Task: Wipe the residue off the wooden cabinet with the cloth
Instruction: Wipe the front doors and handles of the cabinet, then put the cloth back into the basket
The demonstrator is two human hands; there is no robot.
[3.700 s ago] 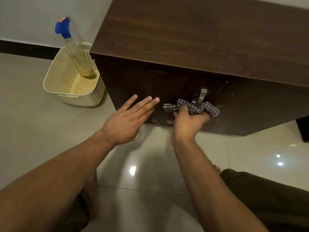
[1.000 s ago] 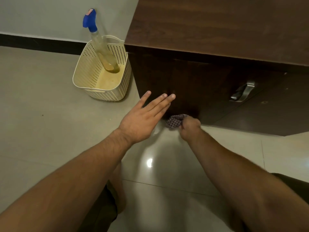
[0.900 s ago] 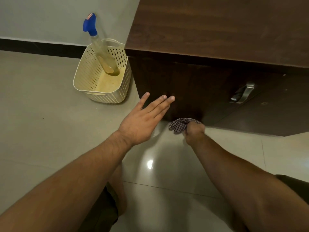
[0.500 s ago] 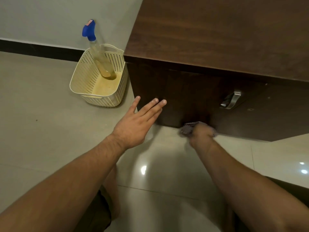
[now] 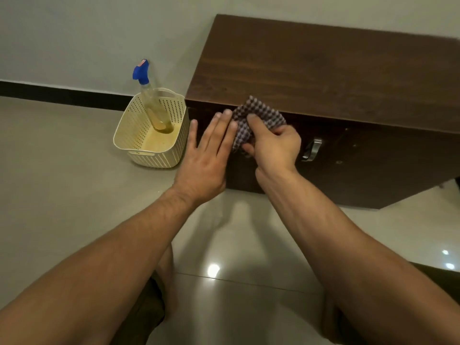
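Observation:
A low dark wooden cabinet (image 5: 331, 70) stands against the wall, its front door carrying a metal handle (image 5: 311, 150). My right hand (image 5: 273, 145) grips a checked cloth (image 5: 251, 118) in front of the upper left part of the cabinet's front, just under the top edge. My left hand (image 5: 206, 153) is flat with fingers spread, its fingertips touching the cloth's left side. Whether the cloth presses on the wood cannot be told.
A cream perforated basket (image 5: 132, 145) sits on the tiled floor left of the cabinet, with a blue-capped spray bottle (image 5: 151, 100) leaning inside. Glossy floor tiles (image 5: 74, 195) stretch to the left and below. My knees show at the bottom.
My right hand has lifted the cloth from the cabinet's bottom edge up to near the top edge. My left hand has moved up and right until it touches the cloth.

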